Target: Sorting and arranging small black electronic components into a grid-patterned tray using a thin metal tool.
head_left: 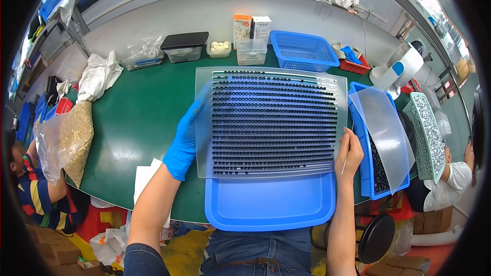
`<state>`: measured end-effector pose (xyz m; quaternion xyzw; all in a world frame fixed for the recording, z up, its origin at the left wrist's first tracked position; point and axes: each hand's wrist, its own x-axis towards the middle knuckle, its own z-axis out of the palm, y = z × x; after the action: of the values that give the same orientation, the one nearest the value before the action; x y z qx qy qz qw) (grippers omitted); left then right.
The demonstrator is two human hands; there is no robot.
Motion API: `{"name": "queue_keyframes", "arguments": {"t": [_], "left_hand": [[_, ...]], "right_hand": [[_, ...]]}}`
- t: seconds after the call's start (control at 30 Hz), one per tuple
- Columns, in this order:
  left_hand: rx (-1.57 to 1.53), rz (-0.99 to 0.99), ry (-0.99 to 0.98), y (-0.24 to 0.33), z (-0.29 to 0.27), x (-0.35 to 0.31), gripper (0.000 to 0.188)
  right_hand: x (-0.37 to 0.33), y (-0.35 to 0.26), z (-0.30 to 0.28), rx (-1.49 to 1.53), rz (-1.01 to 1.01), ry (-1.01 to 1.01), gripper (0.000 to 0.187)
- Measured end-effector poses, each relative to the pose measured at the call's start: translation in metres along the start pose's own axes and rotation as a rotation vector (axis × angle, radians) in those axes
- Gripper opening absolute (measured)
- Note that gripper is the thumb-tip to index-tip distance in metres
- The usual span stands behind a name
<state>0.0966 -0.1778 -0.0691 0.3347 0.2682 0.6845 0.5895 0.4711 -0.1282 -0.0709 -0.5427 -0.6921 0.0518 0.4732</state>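
Note:
A translucent board [204, 161] filled with long rows of small round black pieces [273, 117] lies over a blue tray [270, 202]. In a blue glove, my left hand [185, 138] is closed on the board's left edge, its fingers partly behind it. My bare right hand [350, 154] is beside the lower right edge, its fingers pinched around a thin white stick [343, 166]. The topmost and bottom rows show gaps. Whether my right fingers also hold the board is hidden.
To the right stands a blue bin [364, 181] of small black parts, with a translucent sheet [386, 138] leaning across it. Beyond it is a pale green basket [428, 133] of metal parts. A blue basket [304, 51] and lidded box [184, 47] line the back. Co-workers sit around.

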Motion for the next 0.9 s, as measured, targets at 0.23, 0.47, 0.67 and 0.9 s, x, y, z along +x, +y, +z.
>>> {"name": "queue_keyframes", "arguments": {"t": [0.23,0.47,0.67,0.9], "left_hand": [[0.008,-0.039,-0.106,0.004,0.008,-0.007,0.088],[0.008,-0.049,-0.1,0.001,0.016,-0.006,0.093],[-0.043,-0.07,-0.058,0.002,0.014,-0.006,0.098],[-0.046,-0.118,-0.039,0.002,0.007,-0.006,0.1]], "right_hand": [[-0.012,-0.001,-0.008,-0.005,0.02,0.052,0.02],[-0.014,0.001,-0.011,-0.007,0.014,0.037,0.019],[-0.013,0.003,-0.011,-0.001,0.017,0.045,0.023],[-0.018,0.004,-0.01,0.159,0.144,0.119,0.03]]}}
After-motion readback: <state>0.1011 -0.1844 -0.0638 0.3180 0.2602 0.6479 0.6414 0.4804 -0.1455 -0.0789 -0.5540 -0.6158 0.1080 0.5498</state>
